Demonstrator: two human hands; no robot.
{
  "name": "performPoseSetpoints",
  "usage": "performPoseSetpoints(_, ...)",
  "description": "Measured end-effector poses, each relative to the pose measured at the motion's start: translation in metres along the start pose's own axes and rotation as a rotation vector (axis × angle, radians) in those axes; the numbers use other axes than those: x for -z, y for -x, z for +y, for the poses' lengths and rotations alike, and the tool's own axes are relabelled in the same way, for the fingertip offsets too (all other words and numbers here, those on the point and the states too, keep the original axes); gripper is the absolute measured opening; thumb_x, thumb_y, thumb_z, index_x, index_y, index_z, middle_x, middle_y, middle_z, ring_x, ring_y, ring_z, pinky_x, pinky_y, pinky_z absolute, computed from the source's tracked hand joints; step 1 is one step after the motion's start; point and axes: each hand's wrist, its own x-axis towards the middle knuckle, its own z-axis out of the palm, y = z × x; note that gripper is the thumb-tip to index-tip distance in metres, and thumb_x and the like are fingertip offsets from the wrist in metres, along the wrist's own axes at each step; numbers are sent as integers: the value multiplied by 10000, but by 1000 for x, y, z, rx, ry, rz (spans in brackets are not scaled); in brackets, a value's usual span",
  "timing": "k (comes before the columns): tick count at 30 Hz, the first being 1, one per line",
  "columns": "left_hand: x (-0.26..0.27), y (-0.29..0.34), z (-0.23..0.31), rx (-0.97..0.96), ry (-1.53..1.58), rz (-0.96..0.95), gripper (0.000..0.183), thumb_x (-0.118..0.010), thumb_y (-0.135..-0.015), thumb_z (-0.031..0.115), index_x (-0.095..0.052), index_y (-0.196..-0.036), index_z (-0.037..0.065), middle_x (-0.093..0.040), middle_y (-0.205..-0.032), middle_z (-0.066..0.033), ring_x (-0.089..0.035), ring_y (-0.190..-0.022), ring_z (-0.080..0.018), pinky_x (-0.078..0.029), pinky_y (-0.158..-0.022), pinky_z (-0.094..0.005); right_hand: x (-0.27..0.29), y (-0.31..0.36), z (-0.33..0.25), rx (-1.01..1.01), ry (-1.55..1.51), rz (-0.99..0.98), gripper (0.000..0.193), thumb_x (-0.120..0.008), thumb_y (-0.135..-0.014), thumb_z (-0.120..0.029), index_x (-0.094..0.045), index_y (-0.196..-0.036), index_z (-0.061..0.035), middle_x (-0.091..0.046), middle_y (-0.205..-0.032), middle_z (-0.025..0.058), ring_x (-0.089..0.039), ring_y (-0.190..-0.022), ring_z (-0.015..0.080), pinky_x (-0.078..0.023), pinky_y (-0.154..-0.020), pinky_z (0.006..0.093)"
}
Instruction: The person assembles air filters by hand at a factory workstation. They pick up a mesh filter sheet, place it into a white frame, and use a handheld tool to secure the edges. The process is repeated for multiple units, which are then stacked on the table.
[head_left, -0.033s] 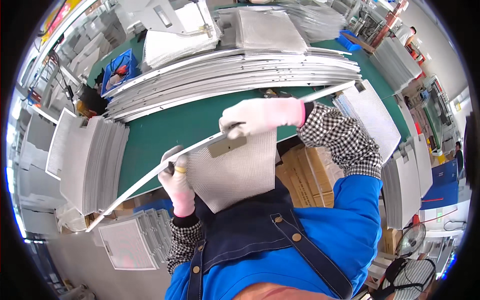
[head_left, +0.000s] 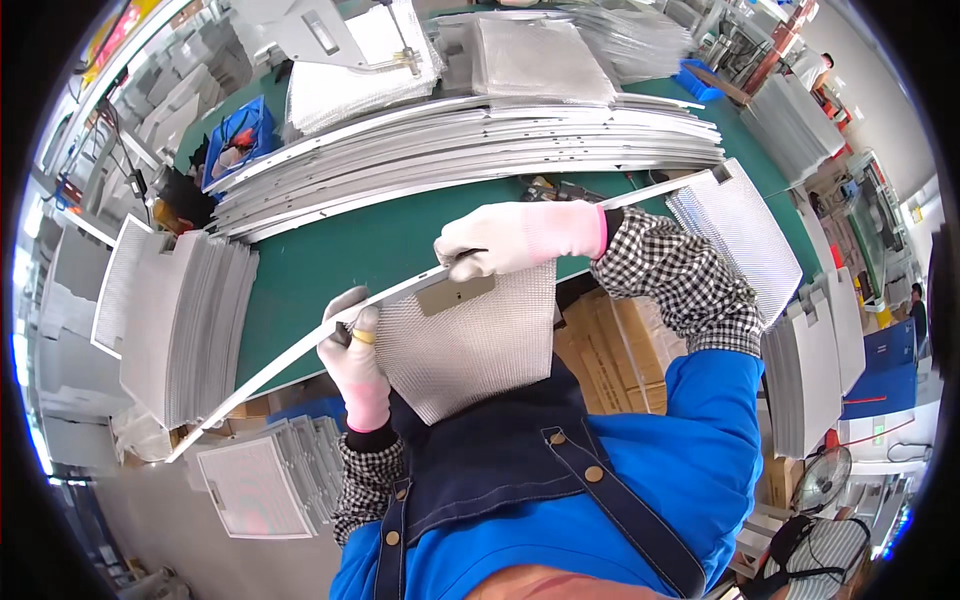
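Left grip (head_left: pixel 355 368), right grip (head_left: pixel 510 238), white strip (head_left: pixel 265 379) through both

Has a green counter (head_left: pixel 340 245), grey floor (head_left: pixel 215 560) at lower left, bright light (head_left: pixel 40 450) far left, 1 fan (head_left: pixel 824 478) lower right.

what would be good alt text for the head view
A person's gloved left hand and right hand hold a white strip along the edge of a mesh panel. Beyond, stacked strips lie on a green table.
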Motion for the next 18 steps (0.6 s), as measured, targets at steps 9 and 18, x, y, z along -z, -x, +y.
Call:
performPoseSetpoints(9, 32, 8, -2, 137, 272, -93, 575, -873, -814, 268, -586, -1267, 60, -586, -1121, -20, -575, -1038, -139, -471, -946, -296, 31, 50, 13, -188, 31, -24, 308, -712, -871, -253, -625, -1049, -18, -628, -831, 81, -619, -768, 160, -521, -709, 334)
performPoseSetpoints(18, 30, 6, -7, 99, 313, -155, 345, -768, -883, 111, -585, -1175, 87, -550, -1114, -13, -525, -1042, -121, -419, -946, -279, 5, 75, 12, -212, 256, 153, 235, -588, -904, -181, -616, -1096, -47, -671, -854, 188, -693, -798, 356, -554, -739, 429)
